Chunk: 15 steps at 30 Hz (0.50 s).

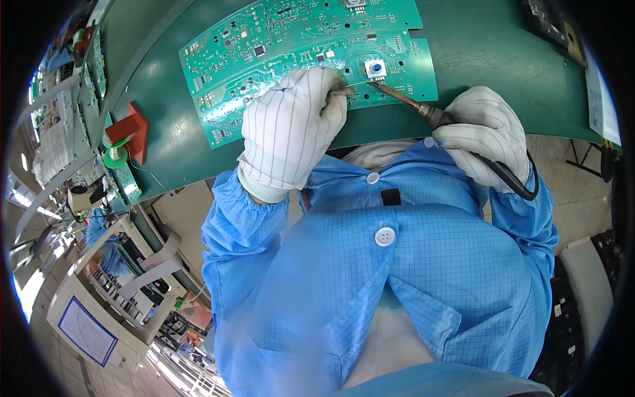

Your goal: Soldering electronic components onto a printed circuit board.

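Observation:
A green circuit board (pixel 291 49), dotted with small parts, lies on the green bench. My left hand (pixel 288 122), in a white striped glove, is closed in a pinch over its front edge. From those fingertips a thin solder wire (pixel 359 83) runs right to the pins of a white square component with a blue knob (pixel 376 69). My right hand (pixel 486 126), gloved alike, grips a soldering iron (pixel 415 104). The iron's tip meets the board at the component's near side, by the end of the wire. Its black cable loops below my right hand.
At the left of the bench, a solder spool (pixel 115 156) sits by a red stand (pixel 137 131). A dark device (pixel 552 26) and a white sheet (pixel 600 99) are at the far right. The bench's front edge (pixel 198 182) runs close to my body.

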Each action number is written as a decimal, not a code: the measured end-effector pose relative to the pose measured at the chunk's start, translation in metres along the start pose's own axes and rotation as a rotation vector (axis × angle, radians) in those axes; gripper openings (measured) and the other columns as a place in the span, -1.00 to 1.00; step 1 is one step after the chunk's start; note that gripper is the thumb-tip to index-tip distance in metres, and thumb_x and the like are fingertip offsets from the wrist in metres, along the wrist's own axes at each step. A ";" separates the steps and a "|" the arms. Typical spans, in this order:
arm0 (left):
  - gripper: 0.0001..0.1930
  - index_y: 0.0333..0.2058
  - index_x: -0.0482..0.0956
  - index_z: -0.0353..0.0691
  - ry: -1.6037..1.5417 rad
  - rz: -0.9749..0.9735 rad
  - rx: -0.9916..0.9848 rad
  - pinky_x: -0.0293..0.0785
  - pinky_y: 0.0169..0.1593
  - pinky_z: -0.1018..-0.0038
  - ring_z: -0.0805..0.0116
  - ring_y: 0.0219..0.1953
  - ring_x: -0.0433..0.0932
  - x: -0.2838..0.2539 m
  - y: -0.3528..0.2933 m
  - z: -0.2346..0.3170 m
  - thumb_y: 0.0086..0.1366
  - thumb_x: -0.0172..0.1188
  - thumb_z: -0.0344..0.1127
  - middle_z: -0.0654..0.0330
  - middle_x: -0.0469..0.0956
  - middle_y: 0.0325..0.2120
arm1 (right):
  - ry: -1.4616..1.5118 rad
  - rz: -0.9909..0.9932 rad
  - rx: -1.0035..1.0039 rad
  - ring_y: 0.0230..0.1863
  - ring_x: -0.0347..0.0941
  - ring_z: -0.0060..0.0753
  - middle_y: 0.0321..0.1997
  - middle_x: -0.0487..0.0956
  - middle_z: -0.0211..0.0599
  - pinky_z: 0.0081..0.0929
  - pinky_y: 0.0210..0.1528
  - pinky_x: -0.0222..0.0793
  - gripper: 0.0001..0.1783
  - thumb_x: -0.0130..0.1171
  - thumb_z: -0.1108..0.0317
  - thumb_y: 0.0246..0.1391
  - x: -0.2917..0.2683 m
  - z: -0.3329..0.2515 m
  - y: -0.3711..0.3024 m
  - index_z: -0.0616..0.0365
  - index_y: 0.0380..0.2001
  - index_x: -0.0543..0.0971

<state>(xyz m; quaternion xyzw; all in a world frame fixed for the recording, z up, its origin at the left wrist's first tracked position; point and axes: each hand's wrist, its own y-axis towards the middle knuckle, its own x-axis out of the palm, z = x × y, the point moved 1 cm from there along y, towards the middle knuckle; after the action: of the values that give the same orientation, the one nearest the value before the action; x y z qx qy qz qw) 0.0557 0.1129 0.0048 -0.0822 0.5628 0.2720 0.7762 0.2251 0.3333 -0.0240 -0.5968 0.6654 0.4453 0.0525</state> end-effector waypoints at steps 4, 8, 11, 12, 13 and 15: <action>-0.92 -0.37 0.55 -0.07 0.019 0.003 0.001 0.52 -0.46 0.35 0.16 -0.52 0.60 0.000 0.000 0.001 0.21 0.26 -0.28 0.17 0.58 -0.51 | -0.019 -0.010 -0.026 -0.24 0.54 -0.15 -0.29 0.56 -0.23 -0.28 -0.16 0.47 -0.68 0.34 0.35 -0.16 0.001 0.001 -0.001 0.02 -0.22 0.71; -0.92 -0.37 0.55 -0.06 0.012 -0.002 0.008 0.52 -0.47 0.35 0.17 -0.54 0.60 0.000 0.001 0.002 0.21 0.26 -0.27 0.17 0.58 -0.50 | -0.036 0.001 -0.041 -0.22 0.54 -0.15 -0.26 0.56 -0.22 -0.27 -0.14 0.46 -0.66 0.34 0.35 -0.17 0.002 0.002 -0.004 0.02 -0.21 0.71; -0.92 -0.37 0.56 -0.05 0.034 -0.007 0.005 0.52 -0.48 0.35 0.18 -0.55 0.59 0.000 0.001 0.003 0.21 0.26 -0.25 0.17 0.58 -0.50 | -0.034 0.009 -0.047 -0.22 0.53 -0.15 -0.26 0.56 -0.21 -0.26 -0.14 0.46 -0.66 0.34 0.36 -0.17 0.003 0.003 -0.006 0.02 -0.21 0.71; -0.91 -0.36 0.56 -0.04 0.038 -0.008 0.003 0.51 -0.49 0.35 0.18 -0.56 0.59 0.001 0.001 0.003 0.21 0.26 -0.24 0.18 0.58 -0.51 | -0.026 0.005 -0.045 -0.22 0.53 -0.15 -0.26 0.56 -0.21 -0.26 -0.14 0.46 -0.66 0.34 0.36 -0.17 0.004 0.003 -0.006 0.02 -0.21 0.71; -0.91 -0.36 0.57 -0.04 0.043 -0.008 0.002 0.51 -0.49 0.35 0.18 -0.56 0.59 0.001 0.001 0.003 0.21 0.26 -0.23 0.18 0.57 -0.51 | -0.023 0.011 -0.043 -0.22 0.53 -0.15 -0.27 0.56 -0.22 -0.26 -0.14 0.46 -0.66 0.34 0.36 -0.18 0.004 0.003 -0.006 0.02 -0.21 0.71; -0.90 -0.35 0.57 -0.04 0.055 -0.004 0.010 0.51 -0.50 0.35 0.18 -0.56 0.59 0.002 0.001 0.003 0.21 0.26 -0.22 0.18 0.57 -0.51 | -0.021 0.017 -0.042 -0.22 0.53 -0.15 -0.27 0.56 -0.22 -0.26 -0.14 0.46 -0.66 0.34 0.36 -0.18 0.004 0.002 -0.005 0.02 -0.21 0.71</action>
<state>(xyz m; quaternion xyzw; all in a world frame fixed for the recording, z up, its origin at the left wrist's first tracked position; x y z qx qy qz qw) 0.0577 0.1158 0.0041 -0.0870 0.5850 0.2651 0.7615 0.2270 0.3323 -0.0304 -0.5873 0.6604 0.4660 0.0432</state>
